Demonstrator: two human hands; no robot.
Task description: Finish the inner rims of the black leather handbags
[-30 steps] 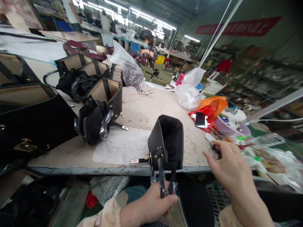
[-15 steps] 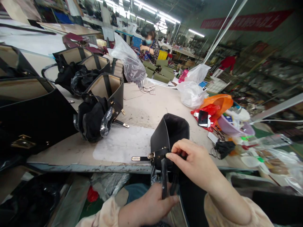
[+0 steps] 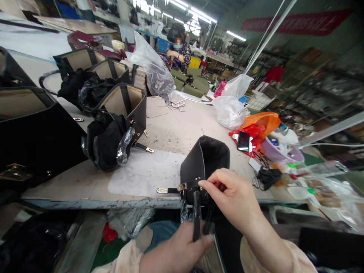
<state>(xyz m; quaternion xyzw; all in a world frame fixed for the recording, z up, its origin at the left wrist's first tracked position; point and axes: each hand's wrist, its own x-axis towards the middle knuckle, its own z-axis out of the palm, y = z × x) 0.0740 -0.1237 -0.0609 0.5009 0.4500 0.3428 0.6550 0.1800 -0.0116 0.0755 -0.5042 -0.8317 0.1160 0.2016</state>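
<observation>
A small black handbag (image 3: 209, 161) stands at the near edge of the worktable (image 3: 173, 132), open side up. A black strap with a gold tip (image 3: 167, 190) sticks out from its gold fitting to the left. My left hand (image 3: 182, 250) is below the table edge, fingers closed round the bag's plastic-wrapped black handles (image 3: 196, 216). My right hand (image 3: 234, 199) rests against the bag's near side, thumb and forefinger pinched at the gold fitting.
Several larger black bags (image 3: 122, 110) stand in a row along the left. Clear and orange plastic bags (image 3: 257, 123), a phone (image 3: 243, 141) and small clutter lie at the right. A white sheet (image 3: 145, 172) covers the table's near middle. Another person (image 3: 179, 49) works far behind.
A second ago my right hand was off to the right near the clutter; it came left onto the bag's fitting. My left hand kept its hold on the handles.
</observation>
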